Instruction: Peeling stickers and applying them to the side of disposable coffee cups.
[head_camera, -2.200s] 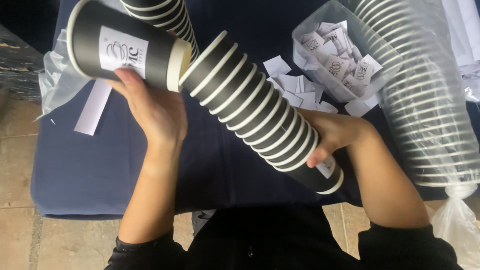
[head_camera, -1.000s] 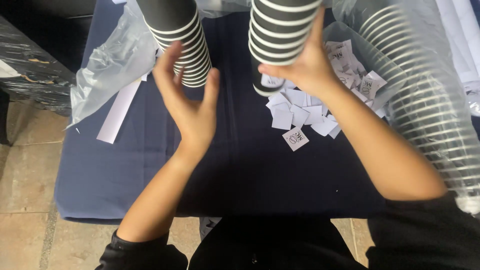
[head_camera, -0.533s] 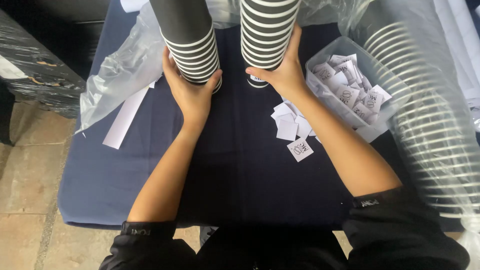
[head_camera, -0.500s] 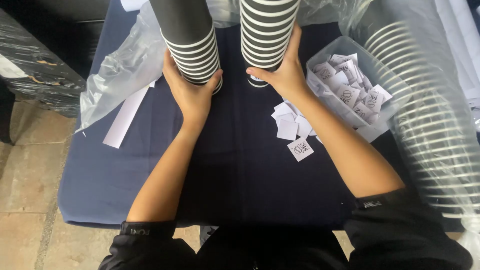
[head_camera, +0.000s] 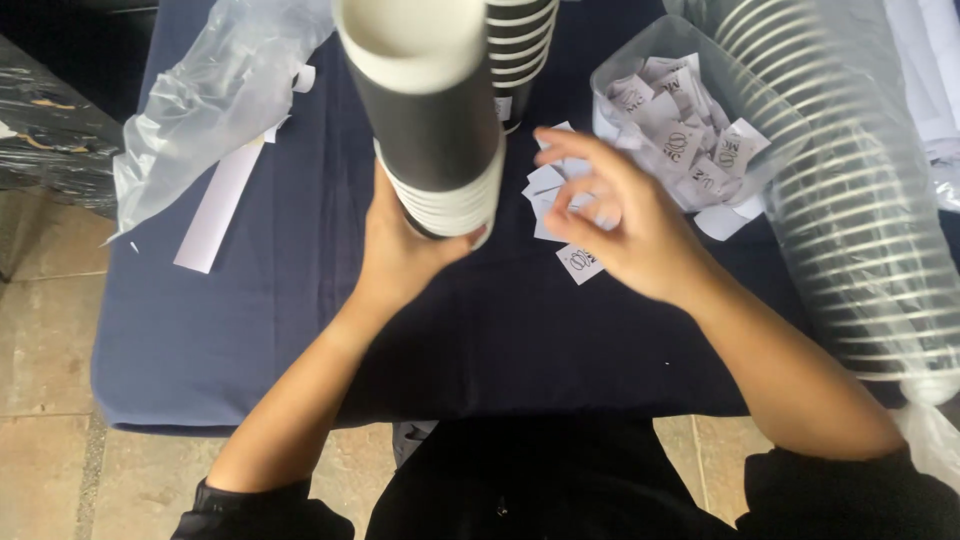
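Looking down, we see a table covered in dark blue cloth (head_camera: 250, 330) filling most of the view. Along its right edge lies a long sleeve of stacked cups in clear plastic wrap (head_camera: 850, 200). At the upper left we note a crumpled clear plastic bag (head_camera: 210, 110) with a white paper strip (head_camera: 215, 205) beside it. Our left hand (head_camera: 400, 255) grips the lower end of a stack of black paper cups with white rims (head_camera: 435, 130), fingers wrapped around it, the stack raised toward the camera. A second cup stack (head_camera: 520, 45) stands behind it. Our right hand (head_camera: 625, 225) hovers above loose white paper labels (head_camera: 580, 262), fingers loosely curled and holding nothing we can make out. A clear plastic container (head_camera: 690, 130) holds more labels.
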